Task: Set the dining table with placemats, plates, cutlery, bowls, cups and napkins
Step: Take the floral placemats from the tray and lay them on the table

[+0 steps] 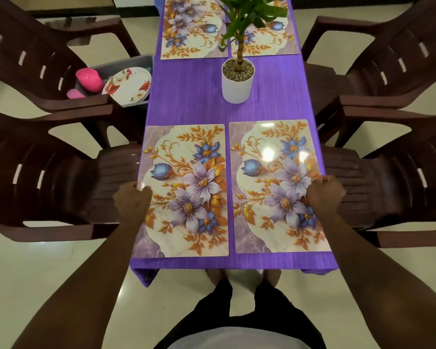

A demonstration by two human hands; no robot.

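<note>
Two floral placemats lie side by side on the near end of the purple table (pixel 194 102): the left placemat (pixel 186 187) and the right placemat (pixel 277 185). My left hand (pixel 132 201) pinches the outer left edge of the left placemat. My right hand (pixel 325 193) pinches the outer right edge of the right placemat. Two more placemats, the far left placemat (pixel 191 26) and the far right placemat (pixel 272 39), lie at the far end. A floral plate (pixel 127 85) and pink cups (pixel 88 80) sit in a grey bin (pixel 126 65) on the far left chair.
A potted plant in a white pot (pixel 238 81) stands mid-table. Dark brown plastic chairs flank the table: the near left chair (pixel 61 177), the near right chair (pixel 388 177), the far right chair (pixel 378 59). My legs stand at the table's near edge.
</note>
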